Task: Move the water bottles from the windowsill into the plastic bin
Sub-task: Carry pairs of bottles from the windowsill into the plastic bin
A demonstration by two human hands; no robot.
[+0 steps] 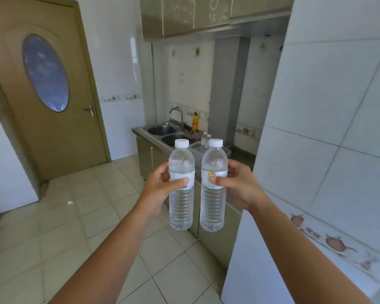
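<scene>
A: Two water bottles up in the air, side by side, upright, white caps on. Left bottle [181,187] wrapped by the left hand [157,189], thumb across the label. Right bottle [213,189] gripped the same way by the right hand [239,185].

B: And past the grip?

A: One clear plastic bin [203,148] on the counter [140,133] just behind the caps, holding what looks like one more bottle [205,139]. Further back, double sink [162,130], one faucet [177,116].
</scene>
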